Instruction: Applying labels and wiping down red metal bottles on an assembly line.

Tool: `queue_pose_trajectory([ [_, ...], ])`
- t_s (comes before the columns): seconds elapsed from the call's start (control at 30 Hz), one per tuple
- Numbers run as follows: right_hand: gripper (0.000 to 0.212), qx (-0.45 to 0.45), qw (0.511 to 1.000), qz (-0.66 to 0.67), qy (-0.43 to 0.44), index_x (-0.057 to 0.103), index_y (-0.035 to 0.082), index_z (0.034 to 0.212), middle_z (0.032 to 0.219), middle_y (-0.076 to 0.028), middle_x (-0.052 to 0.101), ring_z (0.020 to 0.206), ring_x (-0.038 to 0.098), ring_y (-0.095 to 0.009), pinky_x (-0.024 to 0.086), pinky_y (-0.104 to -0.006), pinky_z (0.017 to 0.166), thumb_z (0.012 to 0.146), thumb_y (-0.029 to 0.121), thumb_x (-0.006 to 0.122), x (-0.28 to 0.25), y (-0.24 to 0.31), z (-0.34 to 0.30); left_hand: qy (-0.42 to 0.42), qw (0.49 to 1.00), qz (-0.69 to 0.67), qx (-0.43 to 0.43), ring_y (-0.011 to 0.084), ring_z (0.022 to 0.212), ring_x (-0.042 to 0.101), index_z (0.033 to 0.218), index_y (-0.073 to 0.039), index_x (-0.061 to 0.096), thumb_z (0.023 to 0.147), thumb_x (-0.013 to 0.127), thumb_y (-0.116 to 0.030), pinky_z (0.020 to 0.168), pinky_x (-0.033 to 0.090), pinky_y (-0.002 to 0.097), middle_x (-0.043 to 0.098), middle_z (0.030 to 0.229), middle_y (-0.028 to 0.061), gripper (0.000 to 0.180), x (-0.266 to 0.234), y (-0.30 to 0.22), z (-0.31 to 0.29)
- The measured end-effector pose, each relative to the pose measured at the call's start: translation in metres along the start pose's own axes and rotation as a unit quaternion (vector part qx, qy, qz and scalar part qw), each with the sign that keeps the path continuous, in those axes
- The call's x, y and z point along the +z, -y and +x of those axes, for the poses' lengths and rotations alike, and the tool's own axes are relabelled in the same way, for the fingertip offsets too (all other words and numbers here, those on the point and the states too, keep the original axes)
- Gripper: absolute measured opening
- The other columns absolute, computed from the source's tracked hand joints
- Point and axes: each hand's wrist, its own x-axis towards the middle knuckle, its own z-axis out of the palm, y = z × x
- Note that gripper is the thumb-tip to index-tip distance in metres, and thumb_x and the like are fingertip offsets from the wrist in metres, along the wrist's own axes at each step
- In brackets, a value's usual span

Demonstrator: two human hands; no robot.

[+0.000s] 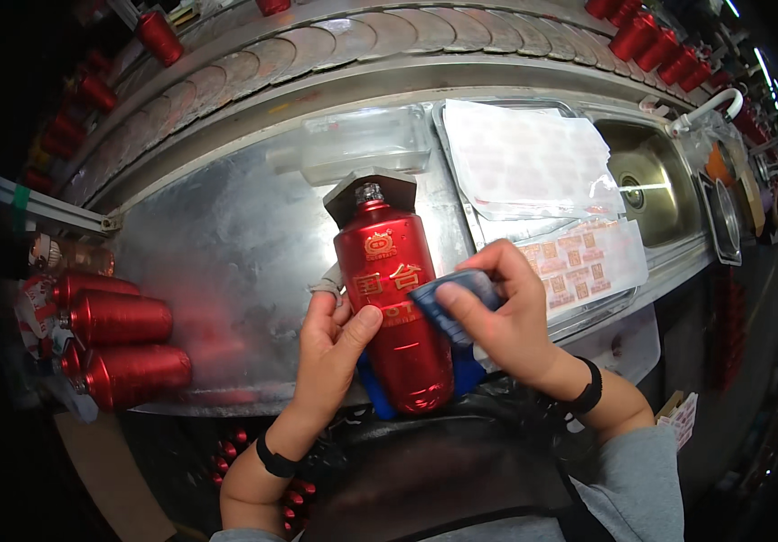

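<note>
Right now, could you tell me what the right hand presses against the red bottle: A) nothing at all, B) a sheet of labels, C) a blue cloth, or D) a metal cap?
C: the right hand holds a folded blue cloth against the red bottle, which the left hand steadies.

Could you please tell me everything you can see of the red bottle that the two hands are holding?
The red bottle is glossy, metallic-looking, with gold markings on its front and a small silvery neck at the far end, uncapped as far as shows. It lies lengthwise on the steel counter, neck away from the person, base over a blue cloth. The left hand grips its left side, thumb on the front; the right hand presses a blue pad against its right side.
</note>
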Motion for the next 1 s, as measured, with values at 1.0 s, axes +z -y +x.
queue_pose_trajectory([
  [1.0,0.018,-0.019,0.995,0.042,-0.087,0.055,0.002,0.091,0.075,-0.001,0.06,0.068,0.055,-0.005,0.045,-0.0224,0.058,0.086,0.006,0.072,-0.003,-0.014,0.021,-0.104,0.953,0.204,0.198,0.0268,0.137,0.042,0.153,0.002,0.026,0.094,0.066,-0.017,0.112,0.035,0.0384,0.039,0.151,0.0234,0.073,0.012,0.008,-0.005],
])
